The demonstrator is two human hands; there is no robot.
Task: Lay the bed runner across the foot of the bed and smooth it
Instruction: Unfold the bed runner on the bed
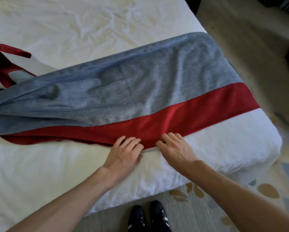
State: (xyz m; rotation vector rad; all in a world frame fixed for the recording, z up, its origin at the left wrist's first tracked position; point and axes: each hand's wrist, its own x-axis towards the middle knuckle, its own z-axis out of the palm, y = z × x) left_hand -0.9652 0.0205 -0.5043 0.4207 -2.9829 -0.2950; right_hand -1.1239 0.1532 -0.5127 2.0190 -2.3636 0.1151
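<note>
Lying askew, the grey-and-red bed runner (140, 81) seems bunched leftward.

The bed runner (140, 84) was cloth. Its grey-blue field looked napped and velvety to me, matt, and brushed lighter and darker in patches. Its red band (199, 113) along the lower edge was smoother, with a faint sheen. The bed (224, 148) under it wore white matt cloth, finely creased. At the bottom of the frame the carpet (199, 213) looked short-piled and dull.
</note>
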